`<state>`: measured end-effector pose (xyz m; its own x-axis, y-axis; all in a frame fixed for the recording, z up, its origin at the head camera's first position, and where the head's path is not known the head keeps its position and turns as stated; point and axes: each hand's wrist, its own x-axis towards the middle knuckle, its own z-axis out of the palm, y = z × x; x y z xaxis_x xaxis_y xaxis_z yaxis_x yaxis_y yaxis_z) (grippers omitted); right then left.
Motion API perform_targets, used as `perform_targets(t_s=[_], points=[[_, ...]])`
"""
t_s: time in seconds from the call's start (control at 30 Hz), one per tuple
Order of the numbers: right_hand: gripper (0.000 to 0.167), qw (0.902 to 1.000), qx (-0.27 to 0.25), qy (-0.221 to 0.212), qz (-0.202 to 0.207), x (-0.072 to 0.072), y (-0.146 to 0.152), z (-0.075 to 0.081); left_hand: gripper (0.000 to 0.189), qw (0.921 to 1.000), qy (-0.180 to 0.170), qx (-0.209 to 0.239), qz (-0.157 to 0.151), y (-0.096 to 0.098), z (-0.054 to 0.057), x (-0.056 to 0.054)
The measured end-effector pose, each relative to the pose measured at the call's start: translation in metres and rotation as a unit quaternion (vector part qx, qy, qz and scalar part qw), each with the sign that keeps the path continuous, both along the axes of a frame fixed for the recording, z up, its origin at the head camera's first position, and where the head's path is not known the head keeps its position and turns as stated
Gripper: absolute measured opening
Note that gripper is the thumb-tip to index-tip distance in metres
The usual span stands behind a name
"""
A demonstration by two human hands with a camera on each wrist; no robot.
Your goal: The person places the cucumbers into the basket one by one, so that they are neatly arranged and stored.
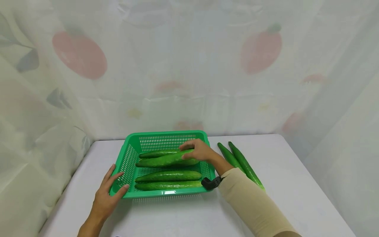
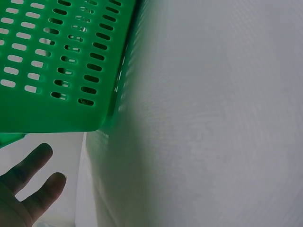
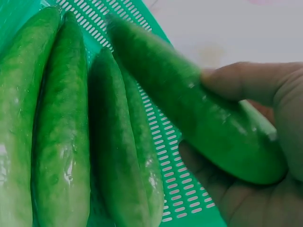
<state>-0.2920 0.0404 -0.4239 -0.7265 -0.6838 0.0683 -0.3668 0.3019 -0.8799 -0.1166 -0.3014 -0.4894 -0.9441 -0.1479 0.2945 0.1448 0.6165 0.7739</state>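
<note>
A green slotted basket (image 1: 130, 151) stands on the white table. My right hand (image 1: 193, 150) grips one end of a cucumber (image 1: 165, 160) just above the basket's floor; in the right wrist view the thumb (image 3: 241, 80) and palm clasp this cucumber (image 3: 189, 104). One cucumber (image 1: 158, 153) lies behind it and two cucumbers (image 1: 168, 176) lie in front, side by side in the basket. My left hand (image 1: 113, 184) rests with straight fingers against the basket's front left corner. The left wrist view has its fingers (image 2: 35, 177) below the basket wall (image 2: 57, 61).
Two long slim cucumbers (image 1: 241, 163) lie side by side on the table right of the basket, next to my right forearm. A pale printed curtain (image 1: 189, 65) hangs behind and around the table. The table's front edge is near my arms.
</note>
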Motion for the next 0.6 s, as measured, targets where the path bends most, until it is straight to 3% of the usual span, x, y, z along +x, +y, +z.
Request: perform_targets(t_s=[0.3, 0.6], points=[[0.042, 0.9989, 0.043, -0.003, 0.016, -0.004, -0.006, -0.010, 0.051, 1.0000, -0.002, 0.000, 0.000, -0.001, 0.001, 0.001], [0.042, 0.9977, 0.065, -0.005, 0.018, -0.003, -0.006, -0.011, 0.052, 1.0000, -0.006, 0.000, 0.000, -0.001, 0.000, 0.000]])
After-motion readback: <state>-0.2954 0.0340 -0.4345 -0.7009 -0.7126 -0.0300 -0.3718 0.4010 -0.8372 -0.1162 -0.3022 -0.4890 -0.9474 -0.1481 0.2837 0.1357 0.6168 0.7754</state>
